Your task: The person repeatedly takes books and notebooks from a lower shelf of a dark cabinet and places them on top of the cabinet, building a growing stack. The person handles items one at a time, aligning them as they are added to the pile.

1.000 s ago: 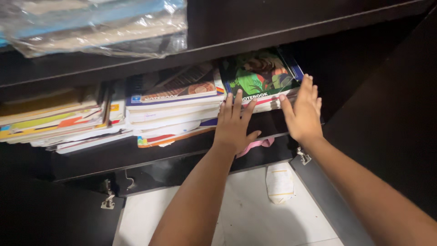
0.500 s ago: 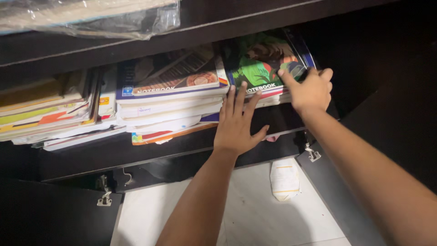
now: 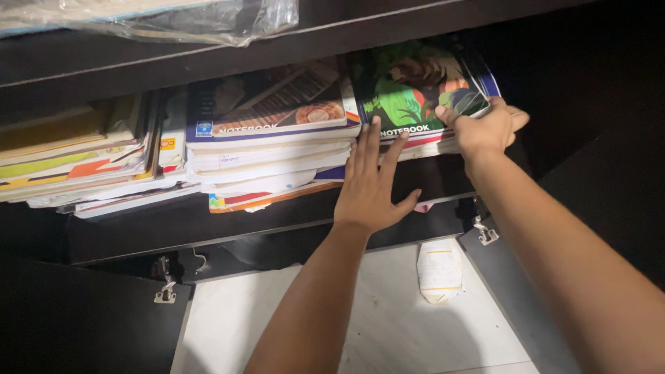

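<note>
Dark wooden shelf (image 3: 208, 228) held several stacks of notebooks, seen from above by a head-worn camera. At the right end lay a green-covered notebook (image 3: 409, 86) atop a short pile. The right hand (image 3: 485, 128) gripped this notebook's right edge, thumb on the cover and the other fingers curled under it, clamped on it. The left hand (image 3: 374, 183) lay flat with fingers (image 3: 367, 145) spread and straight, their tips pressing the front edges of the pile just below the green cover, holding nothing. Left of those fingertips sat a taller stack topped by a blue-bordered notebook (image 3: 277, 104); further left, another pile of books (image 3: 76, 166). Below the wrists, a small white packet (image 3: 440, 270) lay on the pale floor (image 3: 374, 325). To do this well, the flat hand should probably brace the lower books while the gripping hand keeps the top one level.
</note>
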